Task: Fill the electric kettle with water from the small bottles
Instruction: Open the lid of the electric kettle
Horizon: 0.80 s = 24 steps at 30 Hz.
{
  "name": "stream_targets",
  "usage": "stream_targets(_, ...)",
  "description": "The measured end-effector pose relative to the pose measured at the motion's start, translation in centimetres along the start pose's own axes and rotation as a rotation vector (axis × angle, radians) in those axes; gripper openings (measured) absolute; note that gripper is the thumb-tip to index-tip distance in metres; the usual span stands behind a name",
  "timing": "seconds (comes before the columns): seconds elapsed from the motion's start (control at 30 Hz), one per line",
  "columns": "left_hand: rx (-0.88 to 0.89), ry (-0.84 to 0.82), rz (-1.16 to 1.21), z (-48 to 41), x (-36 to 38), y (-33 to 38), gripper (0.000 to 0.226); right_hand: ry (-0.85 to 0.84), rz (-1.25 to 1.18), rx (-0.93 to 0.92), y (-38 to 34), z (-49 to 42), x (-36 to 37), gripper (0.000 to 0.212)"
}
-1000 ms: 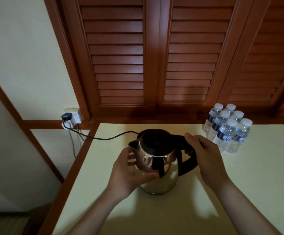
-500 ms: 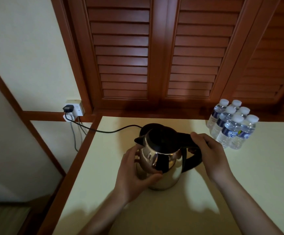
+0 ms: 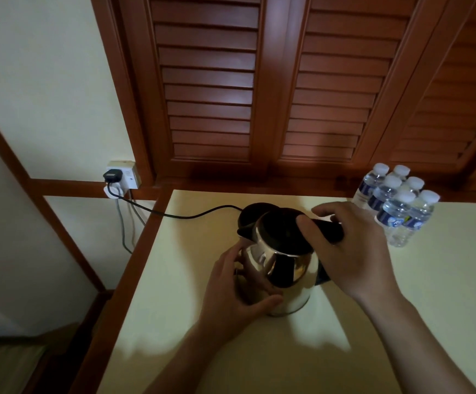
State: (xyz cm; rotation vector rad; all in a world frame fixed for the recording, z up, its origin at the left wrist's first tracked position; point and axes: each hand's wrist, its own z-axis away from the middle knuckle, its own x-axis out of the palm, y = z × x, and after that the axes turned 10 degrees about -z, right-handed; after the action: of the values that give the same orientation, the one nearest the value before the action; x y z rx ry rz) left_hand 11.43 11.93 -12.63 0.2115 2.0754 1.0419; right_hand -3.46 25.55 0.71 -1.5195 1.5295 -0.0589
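Note:
A shiny steel electric kettle [image 3: 285, 268] with a black lid and handle sits near the middle of the cream table [image 3: 174, 280]. My left hand [image 3: 237, 297] cups the kettle's left side, fingers and thumb curled round its body. My right hand [image 3: 347, 245] grips the black handle at the top, thumb lying over the lid's edge. The lid looks down. Behind the kettle the black base [image 3: 249, 214] shows, partly uncovered. Several small capped water bottles [image 3: 396, 206] stand in a cluster at the table's back right, just beyond my right hand.
A black power cord [image 3: 185, 213] runs from the base across the table's back left to a wall socket [image 3: 120, 177]. Wooden louvred shutters [image 3: 259, 89] rise behind the table. The table's wooden left edge [image 3: 126, 271] drops to the floor.
The kettle has come toward me and a little right, off its black base, which now shows behind it. My right hand has closed further over the handle, with the thumb now on the lid.

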Motion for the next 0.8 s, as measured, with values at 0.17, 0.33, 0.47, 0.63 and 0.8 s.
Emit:
stream_targets(0.17,0.017,0.012,0.025,0.0,0.1,-0.2,0.105,0.023,0.21,0.035,-2.0,0.4,1.3,0.051)
stream_targets(0.33,0.016,0.03,0.089,0.0,-0.4,0.2,0.102,0.043,0.309,0.143,-2.8,0.3,2.1,0.051)
stream_targets(0.47,-0.012,0.033,0.188,0.1,-0.5,0.6,0.095,0.086,0.355,0.109,-3.3,-0.1,2.4,0.044)
stream_targets(0.63,-0.014,0.036,0.193,0.2,-0.4,0.5,0.099,0.116,0.257,0.167,-3.9,-0.5,1.8,0.044)
stream_targets(0.8,-0.042,0.037,0.181,0.4,-0.2,0.2,0.106,0.089,-0.109,0.334,-3.1,-1.2,-0.2,0.038)
